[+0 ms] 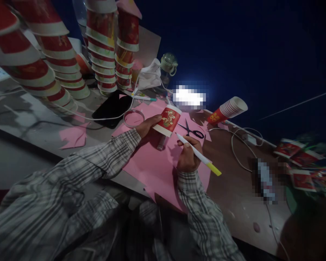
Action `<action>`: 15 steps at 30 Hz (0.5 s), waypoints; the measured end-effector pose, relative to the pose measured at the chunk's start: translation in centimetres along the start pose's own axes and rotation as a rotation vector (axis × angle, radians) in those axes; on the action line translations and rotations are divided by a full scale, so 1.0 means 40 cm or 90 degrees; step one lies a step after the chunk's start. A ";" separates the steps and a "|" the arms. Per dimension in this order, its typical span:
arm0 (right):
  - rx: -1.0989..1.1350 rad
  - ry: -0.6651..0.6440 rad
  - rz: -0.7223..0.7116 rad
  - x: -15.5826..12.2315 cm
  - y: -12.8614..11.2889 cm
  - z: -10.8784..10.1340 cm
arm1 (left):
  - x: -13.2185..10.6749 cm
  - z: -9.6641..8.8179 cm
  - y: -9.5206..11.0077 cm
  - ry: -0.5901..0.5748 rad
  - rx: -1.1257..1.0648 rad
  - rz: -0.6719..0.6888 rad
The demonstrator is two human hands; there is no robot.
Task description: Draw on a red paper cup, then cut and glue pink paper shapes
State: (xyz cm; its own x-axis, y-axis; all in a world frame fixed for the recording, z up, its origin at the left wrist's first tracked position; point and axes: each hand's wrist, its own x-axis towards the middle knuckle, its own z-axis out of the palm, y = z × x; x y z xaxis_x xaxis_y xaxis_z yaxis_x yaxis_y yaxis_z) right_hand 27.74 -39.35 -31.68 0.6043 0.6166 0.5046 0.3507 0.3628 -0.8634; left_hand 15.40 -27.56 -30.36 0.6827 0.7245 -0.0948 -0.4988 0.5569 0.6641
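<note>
My left hand [149, 125] grips a red and white paper cup [168, 119] with a gold pattern, holding it tilted above pink paper [146, 159]. Just right of it, my right hand [188, 154] is closed around a white marker [197, 152] with a yellow end. The marker's tip points up and left, close to the cup's pale rim but apart from it. Behind my right hand, black-handled scissors [197, 134] lie on the pink sheet. A small clear object [161, 143] lies under the cup, partly hidden. A roll of tape [134, 118] rests left of the cup.
Tall stacks of red and white paper cups [101, 50] stand at the back left. A black tablet-like object [112, 107], another marker [143, 98] and pink scraps [74, 136] lie nearby. More nested cups [228, 110] lean at the right, near a white cable [237, 154].
</note>
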 end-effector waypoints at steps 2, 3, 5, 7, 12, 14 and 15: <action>0.027 -0.032 -0.010 -0.004 -0.007 0.001 | 0.005 -0.007 -0.002 -0.011 0.003 0.002; 0.033 -0.057 -0.009 -0.006 -0.012 0.001 | 0.009 -0.011 -0.002 -0.018 0.015 0.003; 0.025 -0.076 0.005 -0.007 -0.020 0.000 | 0.014 -0.016 0.000 -0.032 0.058 0.012; 0.010 -0.050 0.035 -0.004 -0.022 -0.001 | 0.015 -0.017 0.005 -0.039 0.105 0.024; 0.066 -0.028 0.062 0.002 -0.020 -0.001 | -0.004 0.003 0.013 -0.041 0.078 0.013; 0.076 -0.055 0.048 -0.003 -0.017 0.002 | -0.012 0.011 0.014 -0.045 0.059 0.014; 0.076 -0.062 0.048 -0.005 -0.015 0.003 | -0.015 0.014 0.015 -0.046 0.056 0.014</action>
State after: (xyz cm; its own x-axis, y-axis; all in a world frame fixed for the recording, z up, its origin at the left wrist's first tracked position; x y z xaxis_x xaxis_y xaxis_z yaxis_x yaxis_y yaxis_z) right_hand 27.33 -39.61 -31.24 0.5515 0.7082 0.4408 0.2159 0.3892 -0.8955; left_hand 14.99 -27.87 -29.50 0.7099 0.7037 -0.0275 -0.4678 0.5004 0.7285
